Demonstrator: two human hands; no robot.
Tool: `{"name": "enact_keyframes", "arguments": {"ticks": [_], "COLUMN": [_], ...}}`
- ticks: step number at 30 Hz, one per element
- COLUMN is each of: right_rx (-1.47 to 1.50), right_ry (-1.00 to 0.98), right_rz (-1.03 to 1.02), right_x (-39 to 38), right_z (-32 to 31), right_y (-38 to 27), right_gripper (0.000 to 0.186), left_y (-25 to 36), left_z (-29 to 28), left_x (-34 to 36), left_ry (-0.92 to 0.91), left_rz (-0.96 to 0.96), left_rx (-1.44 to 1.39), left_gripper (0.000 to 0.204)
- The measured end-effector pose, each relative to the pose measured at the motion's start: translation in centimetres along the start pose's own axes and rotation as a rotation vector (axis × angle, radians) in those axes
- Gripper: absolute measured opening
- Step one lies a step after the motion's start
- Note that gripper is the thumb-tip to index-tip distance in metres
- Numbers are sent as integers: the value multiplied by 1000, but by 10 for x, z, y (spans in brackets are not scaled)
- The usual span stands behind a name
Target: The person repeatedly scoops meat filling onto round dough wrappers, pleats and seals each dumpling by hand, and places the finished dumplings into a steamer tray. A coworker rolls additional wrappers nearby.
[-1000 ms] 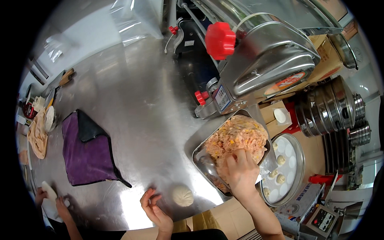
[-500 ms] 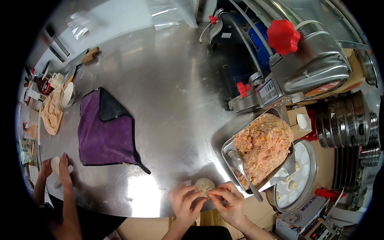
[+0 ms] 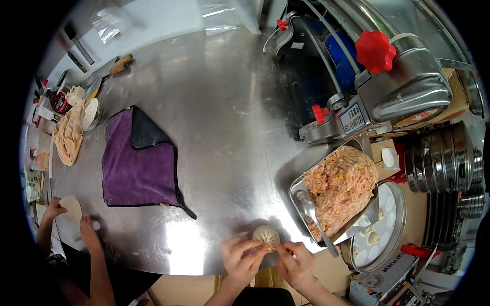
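Worktop (image 3: 229,117): steel, places taken from the filling tray (image 3: 301,182). Its near edge curves past the tray's near end. The bun (image 3: 266,234) is close by that edge, left of the tray and nearer the person; cannot tell whether it rests on the steel or is held just above. Broad stretch of bare steel left of the tray, running to a purple cloth (image 3: 140,173), one corner folded back to black. Tighter to the tray's right: a round pan (image 3: 346,253) with small buns (image 3: 374,238), just beside it. Machine (image 3: 413,97) with red knobs beyond the tray's far end. Spoon (image 3: 306,201) in the tray, handle out over the near rim.

Bun pale, rounded, pleats gathered toward its near side.

Left hand (image 3: 244,259): fingers pinching dough at the bun's near edge. Right hand (image 3: 297,262): fingers curled, thumb and forefinger close together on the bun's tray side; cannot tell whether dough is between them.

Well left of the tray, a co-worker's hand (image 3: 53,208) at a flat, pale dough round (image 3: 71,210).
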State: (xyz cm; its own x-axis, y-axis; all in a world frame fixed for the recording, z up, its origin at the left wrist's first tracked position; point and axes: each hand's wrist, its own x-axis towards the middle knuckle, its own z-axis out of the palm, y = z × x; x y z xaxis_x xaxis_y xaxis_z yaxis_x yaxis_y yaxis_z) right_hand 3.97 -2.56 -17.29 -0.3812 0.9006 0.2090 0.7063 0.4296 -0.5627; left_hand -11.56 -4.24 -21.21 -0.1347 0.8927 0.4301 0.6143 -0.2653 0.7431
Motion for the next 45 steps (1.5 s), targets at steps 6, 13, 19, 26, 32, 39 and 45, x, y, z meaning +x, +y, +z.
{"name": "enact_keyframes", "arguments": {"ticks": [6, 13, 19, 26, 32, 39, 45], "right_rx": [910, 1269, 1303, 1170, 1143, 1061, 1029], "right_ry": [34, 465, 476, 838, 1177, 1432, 1534], "right_rz": [577, 613, 720, 995, 958, 1342, 1606], "right_x": [-15, -20, -92, -208, -327, -406, -418], "right_z": [14, 57, 3, -71, -107, -120, -118], "right_y": [-16, -43, -21, 76, 200, 332, 379], "right_gripper": [53, 58, 54, 54, 51, 50, 42], "left_y": [5, 25, 113, 211, 262, 283, 289], "left_z": [-8, 8, 52, 172, 311, 456, 496], "left_x": [8, -27, -61, -123, -210, -282, -302], "left_ry": [-84, -93, -183, -546, -651, -692, -710], "left_rz": [-432, -534, -732, -662, -860, -1202, -1229], "left_rx": [-523, -718, -621, -735, -1023, -940, -822], "left_gripper": [66, 85, 85, 79, 70, 60, 63]}}
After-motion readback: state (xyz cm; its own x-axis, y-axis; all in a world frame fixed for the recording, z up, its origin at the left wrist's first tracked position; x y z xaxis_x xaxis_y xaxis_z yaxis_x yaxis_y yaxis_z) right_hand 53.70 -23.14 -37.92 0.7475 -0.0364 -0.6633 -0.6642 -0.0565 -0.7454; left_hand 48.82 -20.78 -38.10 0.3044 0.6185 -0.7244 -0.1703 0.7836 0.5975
